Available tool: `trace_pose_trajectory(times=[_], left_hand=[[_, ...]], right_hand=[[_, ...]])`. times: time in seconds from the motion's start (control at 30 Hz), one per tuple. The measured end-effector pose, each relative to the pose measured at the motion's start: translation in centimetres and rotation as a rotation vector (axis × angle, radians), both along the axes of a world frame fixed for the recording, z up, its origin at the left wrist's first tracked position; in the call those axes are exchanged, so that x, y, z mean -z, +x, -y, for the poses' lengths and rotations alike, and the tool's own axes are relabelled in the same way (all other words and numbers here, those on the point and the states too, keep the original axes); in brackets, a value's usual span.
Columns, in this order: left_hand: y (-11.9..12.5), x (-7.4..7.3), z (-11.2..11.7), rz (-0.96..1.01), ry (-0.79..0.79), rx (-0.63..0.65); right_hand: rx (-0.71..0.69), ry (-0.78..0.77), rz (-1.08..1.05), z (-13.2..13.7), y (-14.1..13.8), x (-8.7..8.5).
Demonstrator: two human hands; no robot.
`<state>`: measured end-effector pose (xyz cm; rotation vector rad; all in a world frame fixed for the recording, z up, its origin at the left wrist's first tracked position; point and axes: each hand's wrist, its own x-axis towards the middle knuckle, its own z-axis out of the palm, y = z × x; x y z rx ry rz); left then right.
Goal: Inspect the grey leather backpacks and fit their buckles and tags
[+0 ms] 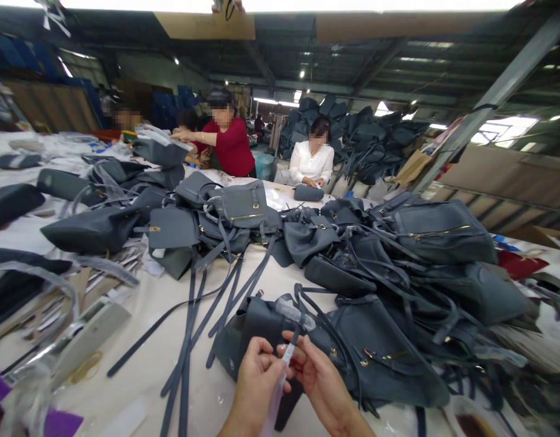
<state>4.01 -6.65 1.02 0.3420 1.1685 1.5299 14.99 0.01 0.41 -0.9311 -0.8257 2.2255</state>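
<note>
- Factory workshop under a high roof of dark sheeting and grey steel beams [493, 91], with a long work table covered in white sheeting [138, 364] running away from the camera.
- Left hand [255, 388]: fingers curled and clenched, pinching a narrow strip of clear plastic film [286, 358] from the left side.
- Right hand [323, 388]: fingers bent and grasping the same strip from the other side, with the fingertips close to those of the left hand.
- Clear plastic strip: held upright between both hands, just above a slate-grey leather handbag with gold zip trim [375, 358]. Its pale lilac tail [273, 416] hangs below the hands.
- Around the hands: long slate-grey leather straps [184, 364] lie across the table to the left, and a large heap of similar grey bags [438, 255] spreads to the right and ahead.
- Left edge of the table: flat sheets in shiny clear plastic [79, 328], a thin yellow loop [86, 367] and a purple sheet [61, 423].
- Farther along: a co-worker in a red top [229, 149] reaches across the table toward a grey bag [159, 149]. Another co-worker in a white blouse [311, 164] sits with both hands on a small grey pouch [306, 193].
- Background: dark bags piled high [366, 139] behind the seated co-worker.
</note>
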Motion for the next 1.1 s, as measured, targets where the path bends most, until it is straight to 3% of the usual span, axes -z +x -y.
trace_pose_trajectory(times=[0.1, 0.23, 0.37, 0.47, 0.57, 0.7, 0.77, 0.83, 0.87, 0.93, 1.0, 1.03, 1.1], left_hand=[[-0.4, 0.5, 0.3, 0.232, -0.082, 0.062], [-0.9, 0.4, 0.4, 0.588, -0.196, 0.145], [-0.9, 0.0, 0.3, 0.771, -0.188, 0.161], [-0.6, 0.2, 0.3, 0.808, -0.16, 0.187], [-0.2, 0.8, 0.4, 0.72, -0.114, 0.231], [0.0, 1.6, 0.6, 0.567, -0.079, 0.247], [-0.2, 1.6, 0.8, 0.483, -0.062, 0.266], [-0.8, 1.4, 1.1, 0.36, -0.052, 0.313], [-1.3, 1.2, 1.3, 0.239, -0.059, 0.349], [-2.6, 1.1, 1.9, -0.192, -0.1, 0.368], [-4.4, 1.3, 2.5, -0.75, -0.114, 0.209], [-5.5, 1.5, 2.7, -0.991, -0.09, 0.081], [-7.8, 2.0, 2.6, -1.286, 0.005, -0.116]], right_hand=[[-0.042, -0.006, -0.068, 0.0, -0.3, -0.2], [-0.088, 0.139, -0.136, 0.2, -0.8, -0.4], [-0.079, 0.07, -0.261, 0.2, -0.6, 0.1], [-0.09, 0.004, -0.263, 0.0, -0.2, 0.9], [-0.049, -0.012, -0.164, 0.1, -0.3, 1.7], [-0.066, 0.053, -0.065, 0.1, 0.3, 1.1], [-0.182, 0.132, 0.054, -0.5, 1.2, -0.3], [-0.216, 0.307, 0.314, -1.4, 2.2, -2.2], [-0.178, 0.439, 0.474, -1.9, 2.6, -3.2], [-0.055, 0.754, 0.745, -2.8, 3.0, -4.9], [0.006, 1.023, 0.881, -3.3, 3.1, -5.4], [-0.015, 1.094, 0.915, -3.4, 3.2, -5.0], [-0.128, 1.119, 0.937, -3.6, 3.6, -2.7]])
